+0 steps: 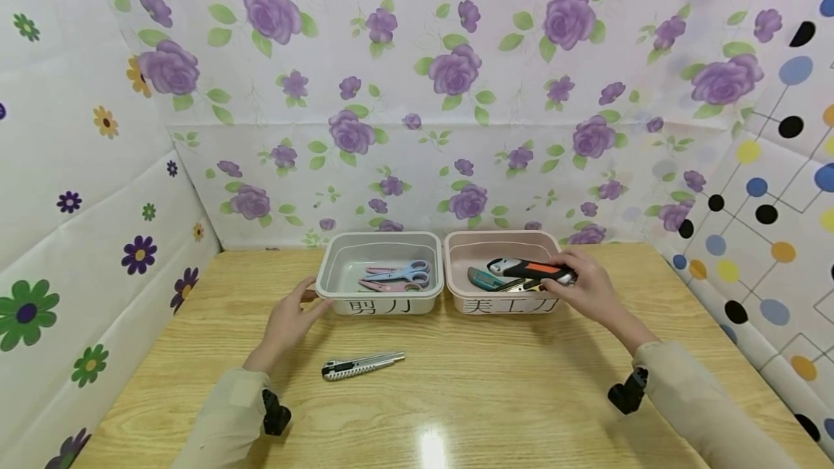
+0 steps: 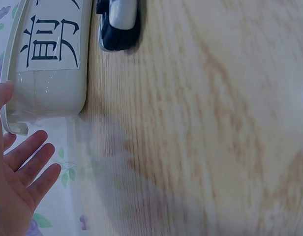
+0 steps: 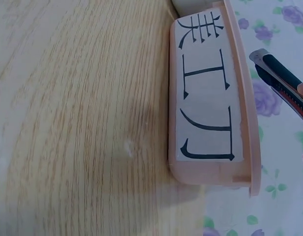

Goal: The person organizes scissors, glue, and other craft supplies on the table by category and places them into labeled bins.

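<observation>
Over the pink bin (image 1: 502,238), my right hand (image 1: 589,286) grips a black and orange utility knife (image 1: 531,270); the right wrist view shows this utility knife (image 3: 277,73) above the bin's rim. Below it in the bin lie a teal utility knife (image 1: 485,280) and another with yellow on it, partly hidden. My left hand (image 1: 289,320) is at the front left corner of the grey-white bin (image 1: 381,238), thumb at the rim (image 2: 6,98) and other fingers loosely spread. Inside that bin are blue scissors (image 1: 407,273) and pink scissors (image 1: 391,286).
A silver and black utility knife (image 1: 361,365) lies on the wooden table (image 1: 495,396) in front of the grey-white bin. Both bins carry labels with black characters on their fronts. Floral cloth (image 1: 404,93) hangs behind the table, with patterned cloths at both sides.
</observation>
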Demonstrator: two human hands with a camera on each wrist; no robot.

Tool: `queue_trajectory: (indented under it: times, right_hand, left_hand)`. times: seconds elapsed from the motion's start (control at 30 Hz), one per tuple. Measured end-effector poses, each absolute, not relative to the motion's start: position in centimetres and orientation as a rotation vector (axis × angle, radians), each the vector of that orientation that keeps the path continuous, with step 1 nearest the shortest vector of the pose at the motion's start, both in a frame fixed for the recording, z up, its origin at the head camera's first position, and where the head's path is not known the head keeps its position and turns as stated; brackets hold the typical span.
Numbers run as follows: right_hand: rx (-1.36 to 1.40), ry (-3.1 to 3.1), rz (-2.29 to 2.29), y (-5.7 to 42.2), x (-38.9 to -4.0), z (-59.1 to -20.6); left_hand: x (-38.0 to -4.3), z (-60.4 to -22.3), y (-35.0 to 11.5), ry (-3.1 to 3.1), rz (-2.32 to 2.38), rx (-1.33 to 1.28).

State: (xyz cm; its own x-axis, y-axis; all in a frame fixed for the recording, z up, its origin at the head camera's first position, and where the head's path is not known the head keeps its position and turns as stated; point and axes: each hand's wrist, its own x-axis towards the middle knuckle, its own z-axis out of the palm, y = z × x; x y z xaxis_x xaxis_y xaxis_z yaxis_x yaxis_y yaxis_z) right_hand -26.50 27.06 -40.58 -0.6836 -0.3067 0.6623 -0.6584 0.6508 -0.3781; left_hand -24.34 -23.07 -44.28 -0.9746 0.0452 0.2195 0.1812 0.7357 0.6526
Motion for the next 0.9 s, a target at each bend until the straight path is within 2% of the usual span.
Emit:
queue_trajectory:
  times: [0.9]
  right_hand:
    - [0.814, -2.373, 0.759, 25.8, -28.5, -41.6]
  left_hand:
    - [-24.4, -44.5, -23.0, -2.747, -1.054, -0.170]
